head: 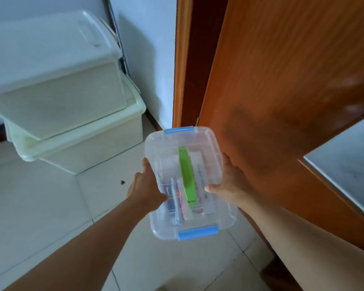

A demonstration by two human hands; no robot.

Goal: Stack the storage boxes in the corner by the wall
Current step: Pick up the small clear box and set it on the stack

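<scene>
Clear box held in both hands, stack waiting up and to the left

Nearest, the left hand [144,185] and right hand [229,181] clasp the long sides of a small clear storage box [189,181], held above the tiled floor [51,206] with its long axis running near to far; a blue latch [198,233] closes the near end, another the far end, and a green handle [187,177] lies along the lid. Beyond and to the left, two larger white storage boxes [57,101] already sit stacked in the corner against the white wall [147,49], the upper one skewed on the lower. The left hand is the nearer to that stack, so I judge the carry should go forward, leftward and upward onto the top lid. A wooden door [282,80] stands close on the right.
</scene>
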